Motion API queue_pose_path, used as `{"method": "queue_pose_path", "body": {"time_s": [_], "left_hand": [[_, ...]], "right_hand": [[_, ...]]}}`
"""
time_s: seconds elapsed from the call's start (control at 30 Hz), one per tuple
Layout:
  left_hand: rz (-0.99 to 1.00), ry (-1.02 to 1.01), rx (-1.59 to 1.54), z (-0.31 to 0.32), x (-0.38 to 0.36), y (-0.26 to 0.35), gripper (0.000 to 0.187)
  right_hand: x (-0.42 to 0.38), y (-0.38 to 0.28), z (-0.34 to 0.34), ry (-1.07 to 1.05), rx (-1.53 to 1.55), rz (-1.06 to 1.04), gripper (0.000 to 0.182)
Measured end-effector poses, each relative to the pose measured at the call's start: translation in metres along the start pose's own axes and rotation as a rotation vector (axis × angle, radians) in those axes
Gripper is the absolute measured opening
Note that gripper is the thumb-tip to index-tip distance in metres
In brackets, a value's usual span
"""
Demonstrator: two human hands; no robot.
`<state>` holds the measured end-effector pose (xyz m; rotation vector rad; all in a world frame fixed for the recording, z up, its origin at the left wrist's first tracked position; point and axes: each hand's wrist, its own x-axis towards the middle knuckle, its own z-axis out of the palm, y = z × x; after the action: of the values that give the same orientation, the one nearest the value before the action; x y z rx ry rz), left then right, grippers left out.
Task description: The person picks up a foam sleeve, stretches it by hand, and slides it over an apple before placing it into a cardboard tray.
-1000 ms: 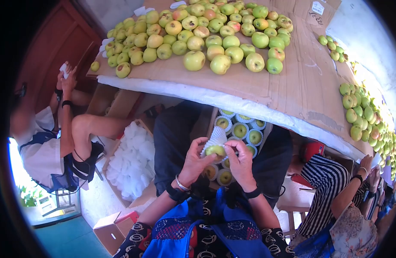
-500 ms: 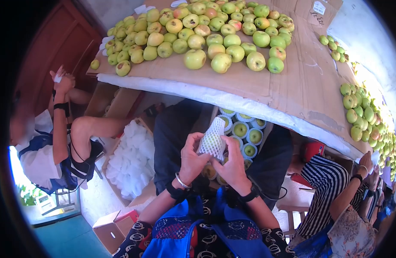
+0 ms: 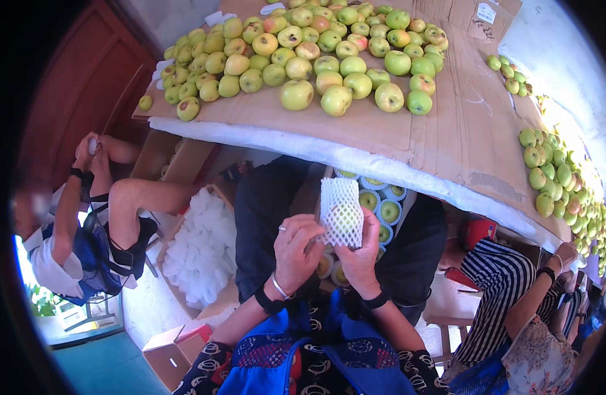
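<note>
A white foam net sleeve (image 3: 334, 193) is pulled over a pale green apple (image 3: 345, 222), and its empty upper end stands open above the fruit. My right hand (image 3: 360, 260) grips the covered apple from below and the right. At the lower left, the fingers of my left hand (image 3: 296, 255) are closed on the edge of the net. Just beyond my hands, between my knees, a box holds several green apples (image 3: 389, 211) in bluish-white foam nets; my hands hide part of it.
Loose apples (image 3: 296, 95) lie on a cardboard-covered table (image 3: 447, 148) ahead, with more apples (image 3: 546, 171) at far right. A carton of white foam nets (image 3: 199, 253) stands left of my leg. People sit on both sides, one with a hand (image 3: 89, 151) holding something white.
The net has gone from a tapered, closed-looking top to a wide open end. My left hand has slid down to its lower edge. The left co-worker's hands have lowered.
</note>
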<state>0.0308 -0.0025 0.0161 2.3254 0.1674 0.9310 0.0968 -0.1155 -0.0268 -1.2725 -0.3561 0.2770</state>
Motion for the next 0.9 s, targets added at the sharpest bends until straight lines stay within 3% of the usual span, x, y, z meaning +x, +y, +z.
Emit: {"method": "queue_pose_path", "body": {"time_s": [0.17, 0.23, 0.33, 0.4, 0.47, 0.5, 0.6, 0.67, 0.7, 0.77, 0.83, 0.9], "left_hand": [[-0.156, -0.126, -0.162, -0.002, -0.01, 0.016, 0.019], [-0.371, -0.236, -0.329, -0.005, -0.01, 0.023, 0.017], [-0.318, -0.241, -0.364, -0.007, -0.004, 0.026, 0.015], [-0.282, -0.257, -0.396, -0.012, -0.005, 0.022, 0.014], [-0.263, -0.185, -0.441, -0.021, -0.009, 0.011, 0.016], [-0.276, -0.059, -0.374, -0.021, -0.005, 0.005, 0.026], [-0.338, 0.1, -0.332, -0.015, 0.028, -0.005, 0.036], [-0.397, -0.193, -0.609, -0.007, 0.029, -0.025, 0.046], [-0.398, -0.193, -0.606, -0.004, 0.026, -0.03, 0.046], [-0.634, -0.429, -1.136, 0.003, 0.02, -0.035, 0.047], [-0.612, -0.372, -1.179, 0.01, 0.013, -0.03, 0.044], [-0.783, -0.26, -1.158, 0.016, 0.003, -0.031, 0.039]], "right_hand": [[-0.001, 0.01, 0.001, 0.067, 0.024, 0.071, 0.062], [0.0, 0.013, 0.0, 0.052, 0.052, 0.039, 0.06], [0.0, 0.003, -0.002, -0.014, 0.222, 0.155, 0.057], [0.0, 0.004, -0.007, -0.017, 0.149, 0.133, 0.055], [0.001, 0.003, -0.015, -0.052, 0.075, 0.095, 0.049], [0.001, 0.001, -0.017, -0.049, 0.072, 0.097, 0.049], [-0.001, -0.004, -0.018, -0.154, 0.179, 0.238, 0.044], [-0.001, -0.003, -0.017, -0.197, 0.147, 0.254, 0.044], [-0.003, -0.003, -0.017, -0.227, 0.109, 0.275, 0.045], [-0.004, -0.002, -0.017, -0.24, 0.007, 0.235, 0.048], [-0.004, -0.004, -0.017, -0.266, -0.057, 0.191, 0.049], [-0.005, -0.006, -0.017, -0.283, -0.102, 0.177, 0.049]]}}
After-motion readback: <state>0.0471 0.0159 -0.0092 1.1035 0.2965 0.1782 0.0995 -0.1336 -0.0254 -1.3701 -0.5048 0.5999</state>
